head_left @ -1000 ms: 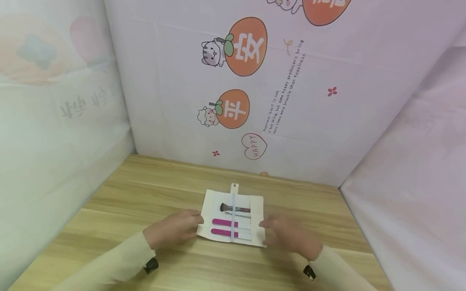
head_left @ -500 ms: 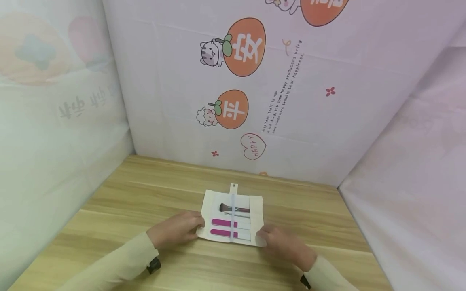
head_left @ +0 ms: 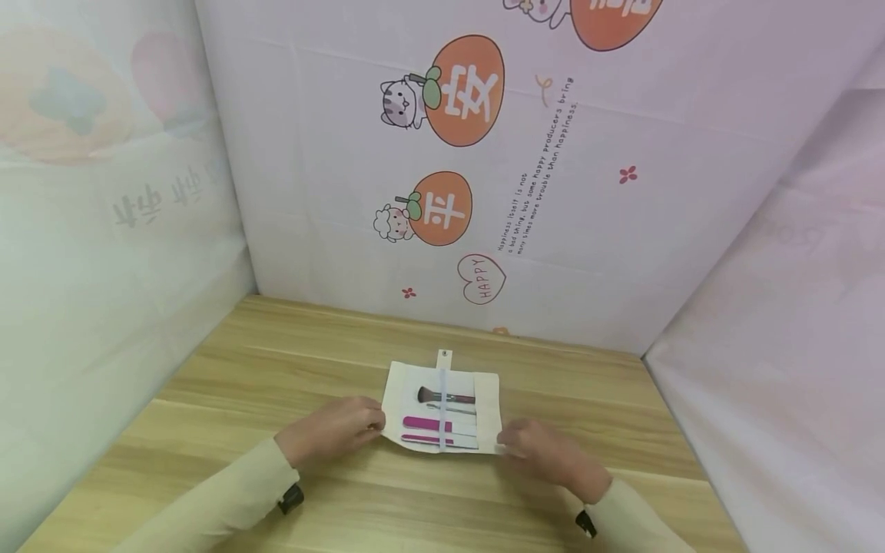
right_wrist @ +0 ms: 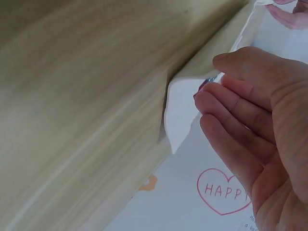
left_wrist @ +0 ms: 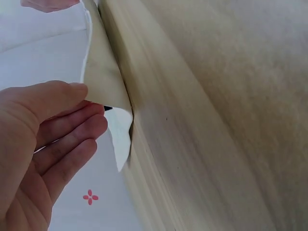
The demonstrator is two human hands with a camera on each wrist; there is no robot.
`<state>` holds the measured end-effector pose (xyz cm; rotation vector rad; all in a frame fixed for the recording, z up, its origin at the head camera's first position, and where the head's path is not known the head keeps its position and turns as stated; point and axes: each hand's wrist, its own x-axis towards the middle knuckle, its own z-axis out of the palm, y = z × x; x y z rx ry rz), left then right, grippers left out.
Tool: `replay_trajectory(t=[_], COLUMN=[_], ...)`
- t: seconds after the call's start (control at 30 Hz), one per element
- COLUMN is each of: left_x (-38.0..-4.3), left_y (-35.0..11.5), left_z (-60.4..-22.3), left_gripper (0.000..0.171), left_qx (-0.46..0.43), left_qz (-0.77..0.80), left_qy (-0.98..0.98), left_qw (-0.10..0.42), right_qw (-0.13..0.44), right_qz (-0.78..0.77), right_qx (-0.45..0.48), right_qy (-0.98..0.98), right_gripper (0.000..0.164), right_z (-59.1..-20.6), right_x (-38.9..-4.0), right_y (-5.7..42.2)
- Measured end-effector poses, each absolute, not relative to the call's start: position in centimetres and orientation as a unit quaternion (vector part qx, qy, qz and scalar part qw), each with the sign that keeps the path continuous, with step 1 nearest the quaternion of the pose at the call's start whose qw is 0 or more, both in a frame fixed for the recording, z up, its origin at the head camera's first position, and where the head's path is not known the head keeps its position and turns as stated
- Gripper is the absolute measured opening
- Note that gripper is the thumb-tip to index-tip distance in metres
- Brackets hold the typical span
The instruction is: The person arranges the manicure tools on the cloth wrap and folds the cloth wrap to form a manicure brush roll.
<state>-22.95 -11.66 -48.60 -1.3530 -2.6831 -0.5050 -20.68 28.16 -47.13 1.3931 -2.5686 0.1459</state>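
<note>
A cream fold-out tool case point(head_left: 489, 399) lies spread on the table, its near edge raised. Slotted inside are a makeup brush point(head_left: 459, 398), a thin silvery tool and two magenta nail files point(head_left: 423, 423). A pale band crosses them, and a snap tab point(head_left: 444, 358) points to the back. My left hand point(head_left: 335, 430) pinches the near left corner between thumb and fingers; in the left wrist view the case's edge point(left_wrist: 103, 67) bends up at the thumb. On the near right corner, my right hand point(head_left: 549, 453) has the same pinch, with the white flap point(right_wrist: 183, 106) hanging below the fingers.
The wood-grain table point(head_left: 276, 338) extends around the case. White printed cloth walls point(head_left: 574, 307) enclose it at the back and on both sides. A black wrist strap point(head_left: 291, 499) shows at the left cuff.
My right hand has come onto the near right corner and taken hold. The case's near edge has lifted from the table between both hands, so the nearest file looks narrower.
</note>
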Motion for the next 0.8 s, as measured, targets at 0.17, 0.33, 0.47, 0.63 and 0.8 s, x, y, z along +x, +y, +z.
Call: replay_trajectory(t=[0.17, 0.33, 0.47, 0.63, 0.8], left_x=[-23.3, -24.5, -25.4, -26.5, -27.7], left_y=[-11.9, -11.9, -11.9, -11.7, -11.5], left_z=[-48.4, -49.2, -49.6, -49.9, -50.4], left_gripper=[0.008, 0.011, 0.014, 0.019, 0.018], left_qx=[-0.412, -0.381, -0.372, -0.365, -0.356], left_qz=[-0.183, -0.192, -0.219, -0.247, -0.256], left_qy=[-0.891, -0.904, -0.901, -0.897, -0.898], left_qw=[0.044, 0.042, 0.037, 0.029, 0.019], right_qw=[0.055, 0.06, 0.059, 0.043, 0.028], right_qz=[0.05, 0.043, 0.049, 0.084, 0.09], right_qx=[0.427, 0.407, 0.395, 0.39, 0.377], right_qy=[-0.901, -0.91, -0.916, -0.916, -0.921], right_gripper=[0.019, 0.022, 0.024, 0.029, 0.03], right_z=[-46.4, -46.0, -46.0, -46.3, -47.1], right_x=[-21.7, -23.1, -24.1, -25.5, -26.5], right_y=[28.2, 28.2, 28.3, 28.3, 28.3])
